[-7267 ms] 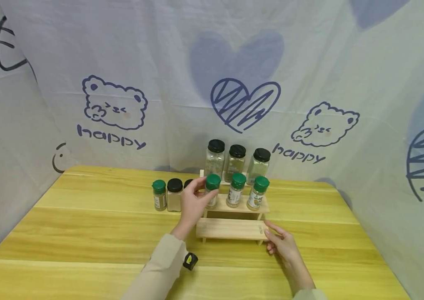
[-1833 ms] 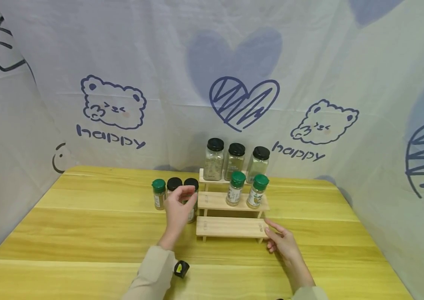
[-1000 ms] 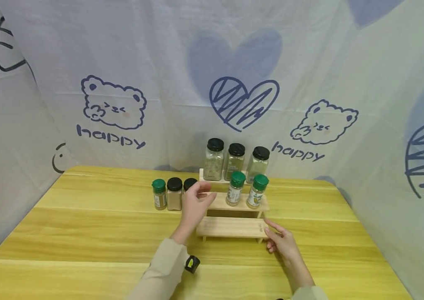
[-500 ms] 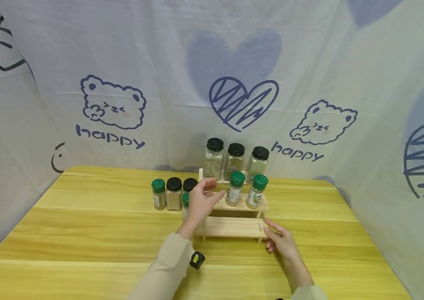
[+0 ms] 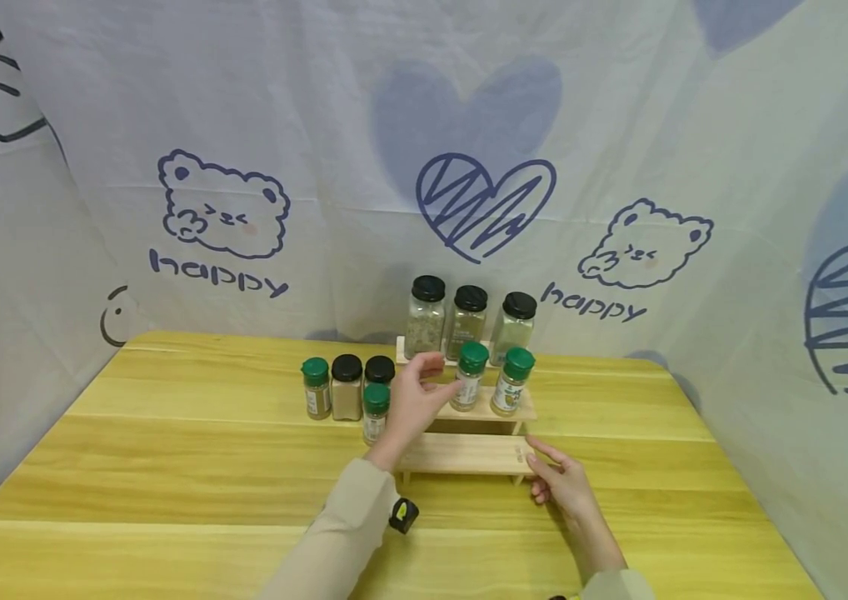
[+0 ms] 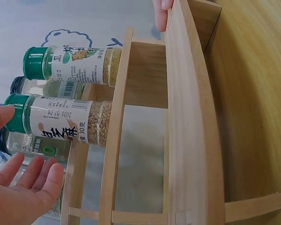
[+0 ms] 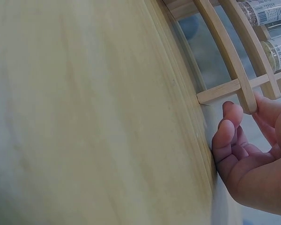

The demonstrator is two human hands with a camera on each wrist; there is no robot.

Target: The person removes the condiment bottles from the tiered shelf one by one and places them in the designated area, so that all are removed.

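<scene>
My left hand point(image 5: 418, 406) has its thumb and fingers spread around a green-capped sesame jar point(image 6: 61, 117) on the middle tier of a wooden spice rack point(image 5: 461, 454). In the left wrist view the thumb tip overlaps the edge of the green cap, and the other fingers stand apart from the jar. A second green-capped spice jar point(image 5: 512, 383) stands to its right. My right hand point(image 5: 562, 483) pinches the right end of the rack's lowest tier, which bears no jar. Another green-capped jar point(image 5: 375, 414) stands on the table, left of the rack.
Three tall black-capped jars point(image 5: 426, 321) fill the top tier, close to the printed cloth point(image 5: 334, 167) behind. Left of the rack, a green-capped jar point(image 5: 316, 389) and two black-capped jars point(image 5: 346, 390) stand in a row on the wooden table point(image 5: 169, 467).
The left green-capped jar went from the middle tier to the table, in front of the black-capped jars. My left hand let go and moved right to the sesame jar. My right hand stayed.
</scene>
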